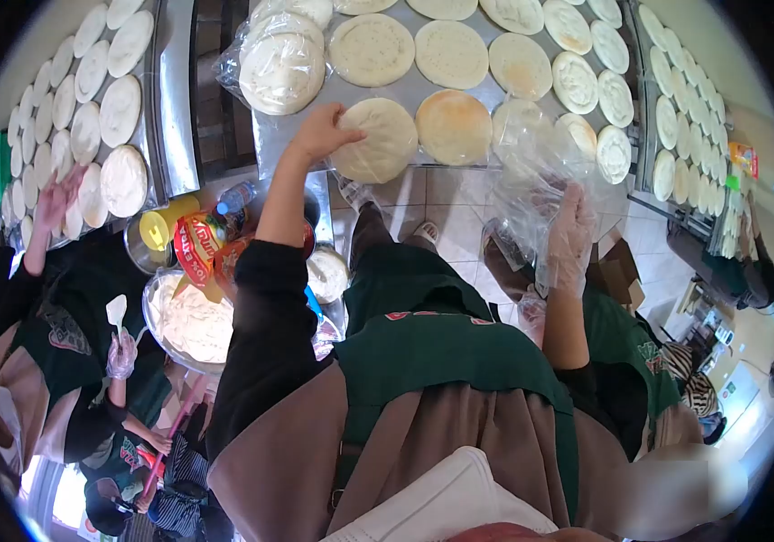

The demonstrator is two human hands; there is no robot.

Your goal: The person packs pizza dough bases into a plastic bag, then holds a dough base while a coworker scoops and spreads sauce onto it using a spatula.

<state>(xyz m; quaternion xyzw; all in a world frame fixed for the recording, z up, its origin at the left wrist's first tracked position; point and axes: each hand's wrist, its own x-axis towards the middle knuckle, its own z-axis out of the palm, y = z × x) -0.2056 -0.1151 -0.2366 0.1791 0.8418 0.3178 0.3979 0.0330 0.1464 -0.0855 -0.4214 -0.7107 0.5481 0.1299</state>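
My left hand [326, 135] is bare and at the left edge of a round flatbread [378, 144] at the table's near edge. Its thumb lies over the bread's rim; the other fingers are partly hidden. A browned flatbread [453, 126] lies just right of it. In a clear glove, my right hand [569, 230] is closed on a clear plastic bag [531, 149]. The bag spreads over the table's front edge and partly covers some breads. Beside my left hand, a stack of pale flatbreads [280, 77] sits in clear plastic.
More flatbreads cover the metal table [301, 149] and the side tables. At left are a bowl of creamy white mixture [193, 316], a red packet [197, 248] and a bottle [236, 197]. Co-workers stand close on both sides; a gloved hand [121, 354] holds a white spatula [117, 312].
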